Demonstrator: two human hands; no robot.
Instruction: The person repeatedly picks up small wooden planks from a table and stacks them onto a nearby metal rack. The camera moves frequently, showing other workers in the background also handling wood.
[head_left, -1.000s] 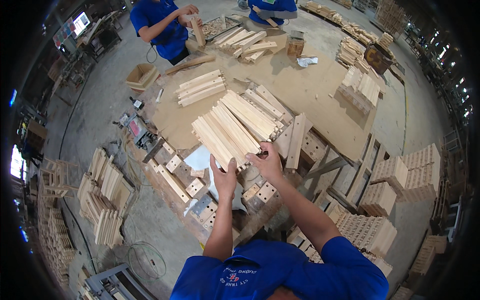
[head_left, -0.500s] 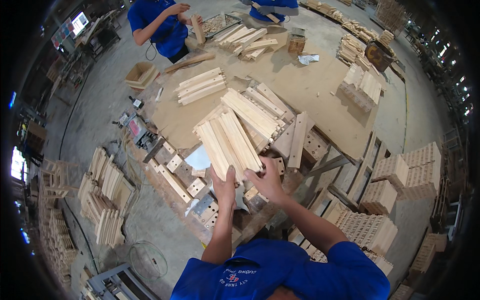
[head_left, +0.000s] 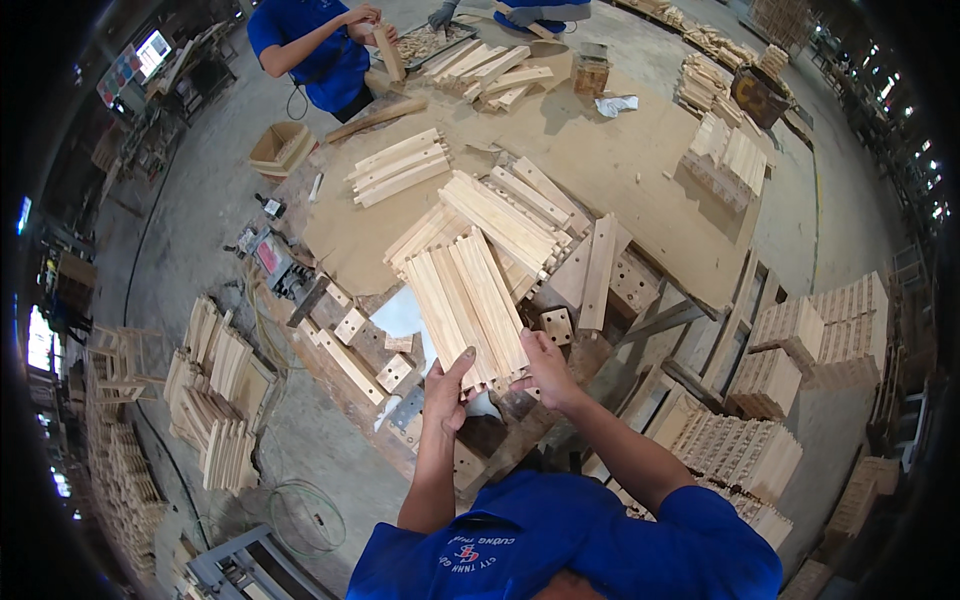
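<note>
A bundle of pale wooden slats (head_left: 466, 310), laid side by side with small pegs at their ends, is held between my two hands. My left hand (head_left: 447, 392) grips its near left corner, thumb on top. At the near right edge, my right hand (head_left: 546, 370) is closed round the slats, its fingers partly hidden beneath. The bundle's far end overlaps another stack of slats (head_left: 505, 222) on the workbench. Beneath my hands lie drilled wooden blocks and a metal plate (head_left: 405, 410) with holes, partly covered.
A separate group of slats (head_left: 400, 168) lies farther back on the board-topped table (head_left: 590, 150). At left stands a clamp-like machine (head_left: 278, 262). Two co-workers in blue (head_left: 322, 50) handle wood across the table. Stacked wooden parts (head_left: 735, 440) stand on the right, curved pieces (head_left: 220, 370) on the left.
The bundle has come slightly toward me and turned more upright in view. My right hand has shifted to its right edge. A co-worker's gloved hand now reaches to the tray.
</note>
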